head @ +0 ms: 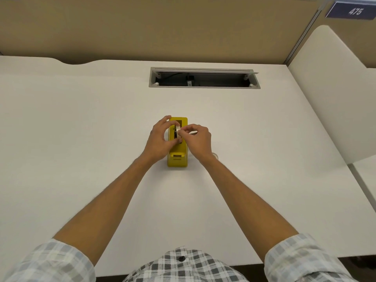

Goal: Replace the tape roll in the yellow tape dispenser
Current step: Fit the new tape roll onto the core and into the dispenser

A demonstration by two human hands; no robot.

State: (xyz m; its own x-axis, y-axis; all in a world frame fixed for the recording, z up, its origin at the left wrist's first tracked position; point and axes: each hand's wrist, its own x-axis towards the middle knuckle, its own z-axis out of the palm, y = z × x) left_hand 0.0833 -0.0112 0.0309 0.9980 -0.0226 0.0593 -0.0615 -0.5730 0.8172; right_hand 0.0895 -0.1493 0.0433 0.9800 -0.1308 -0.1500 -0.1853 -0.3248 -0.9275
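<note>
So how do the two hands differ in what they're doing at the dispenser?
The left hand wraps the far end and left side of the dispenser, thumb and fingers spread wide; the right hand comes in from the right with its fingers bunched. The left spans the tape roll front to back, while the right pinches at its top edge. Both are on the roll, above the dispenser's slot.

Yellow tape dispenser (177, 159): standing upright at mid-desk, long axis running near to far, cutter end nearest, open well on top. Tape roll (178, 131): pale, translucent, standing on edge in the well, partly hidden. Dark hub visible within the well.
</note>
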